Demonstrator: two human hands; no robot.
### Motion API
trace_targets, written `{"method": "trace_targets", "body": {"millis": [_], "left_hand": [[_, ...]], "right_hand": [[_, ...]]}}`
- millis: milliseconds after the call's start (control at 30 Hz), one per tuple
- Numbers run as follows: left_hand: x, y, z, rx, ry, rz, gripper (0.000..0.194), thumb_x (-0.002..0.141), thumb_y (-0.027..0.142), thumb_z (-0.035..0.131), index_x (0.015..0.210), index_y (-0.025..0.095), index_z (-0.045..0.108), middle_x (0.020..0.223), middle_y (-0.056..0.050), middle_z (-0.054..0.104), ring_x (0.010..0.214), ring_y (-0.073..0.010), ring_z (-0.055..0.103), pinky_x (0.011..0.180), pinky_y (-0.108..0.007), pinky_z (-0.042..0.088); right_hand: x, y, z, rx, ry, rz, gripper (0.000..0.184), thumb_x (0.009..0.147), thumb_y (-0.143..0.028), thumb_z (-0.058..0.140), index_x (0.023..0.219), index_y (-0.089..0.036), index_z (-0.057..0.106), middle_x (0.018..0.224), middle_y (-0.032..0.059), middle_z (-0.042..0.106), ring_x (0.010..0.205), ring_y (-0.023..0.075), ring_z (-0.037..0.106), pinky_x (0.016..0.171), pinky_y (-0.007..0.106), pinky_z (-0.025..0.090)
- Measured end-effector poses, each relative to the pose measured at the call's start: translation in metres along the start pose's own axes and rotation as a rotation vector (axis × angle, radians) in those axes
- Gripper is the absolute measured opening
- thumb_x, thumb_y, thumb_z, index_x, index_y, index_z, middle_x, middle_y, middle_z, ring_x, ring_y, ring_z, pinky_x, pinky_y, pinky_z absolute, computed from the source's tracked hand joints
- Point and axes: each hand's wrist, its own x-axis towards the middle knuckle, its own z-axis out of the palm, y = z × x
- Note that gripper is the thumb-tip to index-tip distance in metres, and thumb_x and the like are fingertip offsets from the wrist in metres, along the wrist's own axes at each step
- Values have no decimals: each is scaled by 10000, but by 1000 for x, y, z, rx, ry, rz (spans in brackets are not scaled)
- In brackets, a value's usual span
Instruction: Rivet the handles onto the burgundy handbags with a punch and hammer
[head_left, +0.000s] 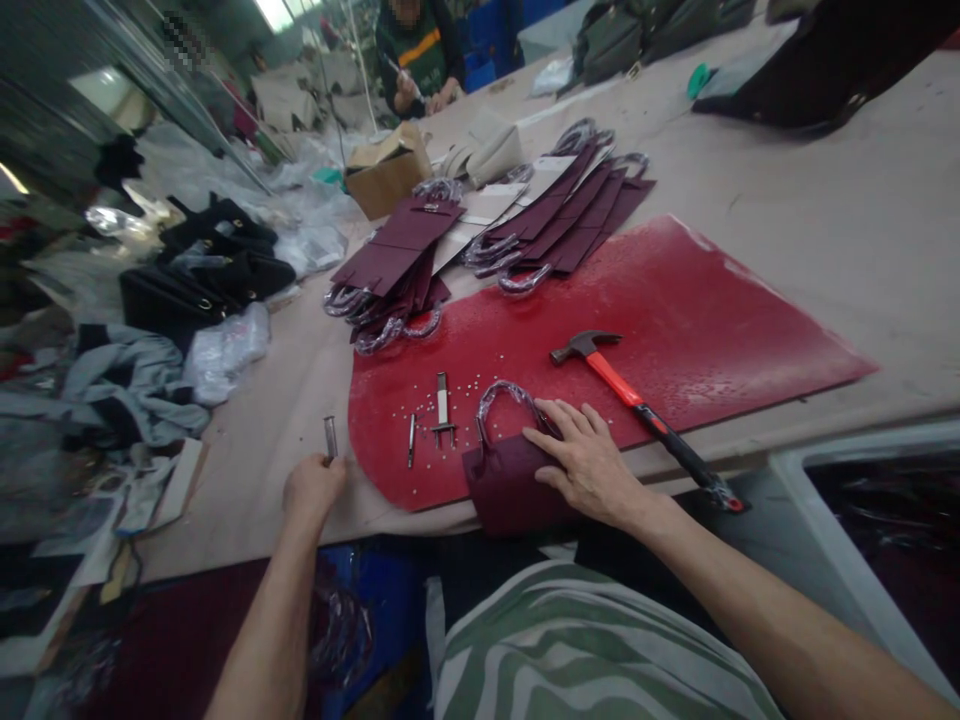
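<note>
My left hand (313, 488) is closed round a short metal punch (331, 436) that stands up out of the fist, near the left edge of the red mat. Flat on a maroon bag panel (510, 485) lies my right hand (585, 460), its fingers stretched out by one end of the plastic-wrapped handle (506, 392). The panel hangs slightly over the table's front edge. Left of it, a pronged metal tool (442, 410) and a thin metal rod (411, 441) rest on the red mat (675, 320) among small scattered bits. A claw hammer (622, 385) with a red-and-black handle lies right of my hand.
Maroon bag panels with wrapped handles (405, 240) are piled at the back of the mat, beside a cardboard box (386, 170). Black bags (206, 265) and plastic wrap lie at left. A grey-rimmed bin (806, 490) stands at right. Across the table sits another person (420, 60).
</note>
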Motion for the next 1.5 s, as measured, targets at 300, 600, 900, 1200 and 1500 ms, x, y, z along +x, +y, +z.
{"method": "trace_targets", "body": {"millis": [300, 600, 900, 1200, 1500], "left_hand": [[-30, 41, -10, -2, 198, 134, 388, 950, 401, 427, 1049, 157, 712, 1102, -177, 703, 999, -304, 672, 808, -365, 492], [-21, 108, -3, -194, -146, 275, 198, 792, 376, 698, 718, 196, 662, 764, -85, 714, 773, -236, 667, 654, -290, 430], [-47, 102, -7, -1117, -276, 251, 259, 764, 408, 672, 793, 172, 569, 621, 0, 644, 552, -159, 647, 557, -246, 527], [-154, 175, 30, -1416, -249, 479, 227, 916, 393, 611, 943, 169, 586, 886, -59, 721, 804, -160, 728, 746, -283, 630], [-156, 176, 46, -1433, -178, 481, 281, 956, 443, 565, 970, 162, 556, 936, -80, 712, 839, -181, 739, 656, -284, 657]], "right_hand": [[0, 5, 5, -54, 33, -44, 506, 864, -272, 679, 1364, -264, 596, 1568, 144, 346, 1424, 347, 323, 1150, 600, 252], [1, 8, 9, -61, 48, -62, 488, 879, -291, 652, 1363, -264, 597, 1558, 143, 359, 1411, 351, 344, 1134, 625, 274], [0, 1, 2, -27, 16, -21, 511, 859, -289, 696, 1360, -271, 599, 1576, 136, 340, 1435, 339, 311, 1154, 609, 241], [-1, -1, 2, -34, 6, -20, 524, 859, -306, 710, 1368, -262, 589, 1581, 134, 328, 1435, 334, 302, 1161, 587, 229], [-1, -1, 2, -21, 11, -6, 537, 854, -307, 715, 1371, -254, 580, 1587, 126, 322, 1434, 336, 300, 1168, 577, 220]]}}
